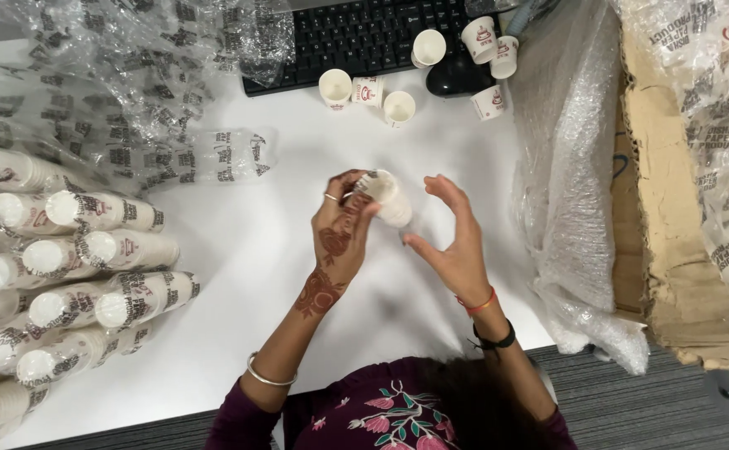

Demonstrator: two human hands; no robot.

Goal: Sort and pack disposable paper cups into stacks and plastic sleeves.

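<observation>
- Lying tilted above the white bench (248,275), a short stack of small white paper cups (388,197) sits just below the black keyboard (364,37), held off the surface.
- Left hand (344,229), marked with dark henna patterns and wearing a ring, is curled tight around the near end of the stack, fingers wrapped over its rim.
- Right hand (456,242) is spread half open just right of the stack, thumb and fingertips close to the cups; whether they touch cannot be told.
- Between stack and keyboard, loose single white paper cups with a red print (369,90) stand or lie on the bench; more sit on the keyboard's right end.
- Left of the keyboard, crumpled clear plastic sleeves with black print (131,108) are heaped.
- Far below-left of the keyboard, long plastic-wrapped cup stacks (89,258) lie in rows.
- Right of the keyboard, a bubble wrap sheet (569,167) hangs against an open brown cardboard box (673,250).
</observation>
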